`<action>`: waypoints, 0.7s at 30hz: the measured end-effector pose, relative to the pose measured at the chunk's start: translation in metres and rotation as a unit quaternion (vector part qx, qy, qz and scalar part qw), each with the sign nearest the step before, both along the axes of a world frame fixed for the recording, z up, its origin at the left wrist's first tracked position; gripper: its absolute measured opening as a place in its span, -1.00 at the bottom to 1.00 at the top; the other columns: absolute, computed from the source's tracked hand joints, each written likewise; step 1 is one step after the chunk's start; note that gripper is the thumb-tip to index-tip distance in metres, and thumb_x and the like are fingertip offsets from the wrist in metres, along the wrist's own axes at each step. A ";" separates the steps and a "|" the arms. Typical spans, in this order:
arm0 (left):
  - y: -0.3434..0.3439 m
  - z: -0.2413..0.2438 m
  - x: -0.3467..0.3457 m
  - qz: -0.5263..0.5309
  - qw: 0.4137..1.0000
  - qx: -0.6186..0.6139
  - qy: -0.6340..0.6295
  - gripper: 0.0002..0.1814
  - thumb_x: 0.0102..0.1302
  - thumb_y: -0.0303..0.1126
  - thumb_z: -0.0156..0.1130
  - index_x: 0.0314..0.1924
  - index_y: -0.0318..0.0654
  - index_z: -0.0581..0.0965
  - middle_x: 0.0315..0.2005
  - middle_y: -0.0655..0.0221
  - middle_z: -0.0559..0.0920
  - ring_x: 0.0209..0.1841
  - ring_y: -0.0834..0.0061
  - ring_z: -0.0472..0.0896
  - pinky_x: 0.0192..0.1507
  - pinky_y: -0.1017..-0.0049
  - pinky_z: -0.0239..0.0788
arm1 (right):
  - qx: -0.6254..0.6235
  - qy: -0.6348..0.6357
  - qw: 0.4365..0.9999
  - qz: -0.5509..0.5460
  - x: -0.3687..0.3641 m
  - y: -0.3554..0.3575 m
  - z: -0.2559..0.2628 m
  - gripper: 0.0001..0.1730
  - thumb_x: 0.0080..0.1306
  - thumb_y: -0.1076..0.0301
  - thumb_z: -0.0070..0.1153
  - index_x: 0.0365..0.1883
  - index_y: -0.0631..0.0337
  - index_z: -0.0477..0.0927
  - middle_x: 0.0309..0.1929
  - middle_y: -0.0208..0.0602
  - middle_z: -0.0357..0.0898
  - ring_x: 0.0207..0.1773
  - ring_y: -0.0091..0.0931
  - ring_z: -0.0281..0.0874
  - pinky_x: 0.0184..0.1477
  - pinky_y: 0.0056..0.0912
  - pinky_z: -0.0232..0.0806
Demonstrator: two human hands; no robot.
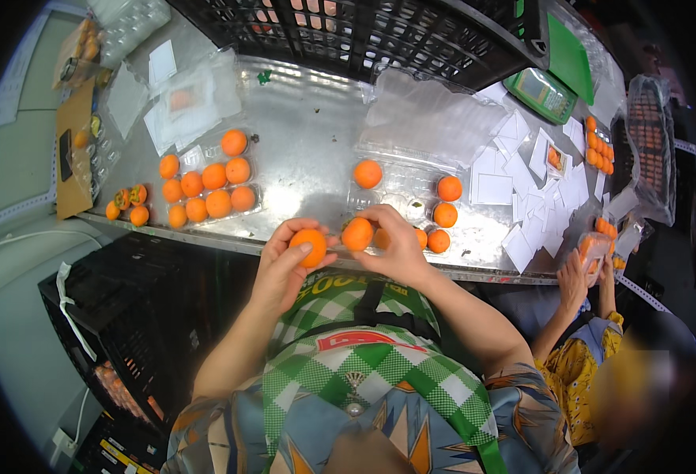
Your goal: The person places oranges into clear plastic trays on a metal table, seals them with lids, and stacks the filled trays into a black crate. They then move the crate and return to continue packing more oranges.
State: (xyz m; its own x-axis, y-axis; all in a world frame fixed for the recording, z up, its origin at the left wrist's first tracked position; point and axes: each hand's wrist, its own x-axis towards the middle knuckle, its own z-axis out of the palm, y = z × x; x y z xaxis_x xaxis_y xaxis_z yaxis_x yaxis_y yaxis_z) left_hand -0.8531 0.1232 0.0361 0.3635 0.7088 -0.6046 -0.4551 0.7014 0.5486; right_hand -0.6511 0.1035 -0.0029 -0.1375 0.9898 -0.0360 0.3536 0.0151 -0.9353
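My left hand [288, 260] holds a round orange persimmon [308, 247] over the front edge of the steel table. Just to its right, my right hand [392, 246] has its fingers around another persimmon [357, 234], at the near left corner of an open clear plastic tray [398, 183]. Several persimmons sit in that tray, along its right side, its near row and its far left corner; my right hand partly hides the near row. Left of my hands, a second clear tray [257, 207] bears several persimmons in rows, beside a small group of loose ones [139, 215].
A large black plastic crate [348, 35] stands at the table's far side. Beside it is a green scale [540, 95]. White cards [496, 188] lie scattered at right. A co-worker's hands [573, 278] hold a packed clear box. Black crates [122, 308] stand below left.
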 end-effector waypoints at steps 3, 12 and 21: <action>0.000 0.002 0.002 -0.058 0.996 0.013 0.069 -0.55 0.18 -0.46 0.14 0.10 -0.32 0.35 -0.15 0.24 0.52 -0.11 0.39 0.54 -0.17 0.43 0.50 | -0.044 0.070 0.997 0.001 -0.003 0.007 0.027 -0.42 -0.11 0.47 0.27 -0.04 0.25 0.42 -0.09 -0.20 0.38 -0.21 -0.40 0.48 -0.24 -0.48 0.40; -0.003 0.016 0.014 -0.051 0.996 0.036 0.065 -0.51 0.13 -0.52 0.24 0.09 -0.30 0.40 -0.18 0.35 0.50 -0.19 0.59 0.52 -0.28 0.61 0.48 | -0.084 0.218 0.972 -0.018 -0.013 0.011 0.050 -0.47 -0.06 0.55 0.19 -0.04 0.25 0.43 -0.13 -0.33 0.36 -0.26 -0.60 0.44 -0.33 -0.62 0.37; -0.008 0.017 0.018 -0.063 0.997 0.011 0.049 -0.53 0.15 -0.48 0.22 0.08 -0.34 0.38 -0.16 0.27 0.53 -0.15 0.52 0.53 -0.27 0.51 0.50 | -0.183 0.275 0.941 -0.077 -0.017 0.008 0.045 -0.75 0.14 0.48 0.08 -0.18 0.28 0.47 -0.26 -0.45 0.33 -0.40 -0.76 0.28 -0.39 -0.73 0.17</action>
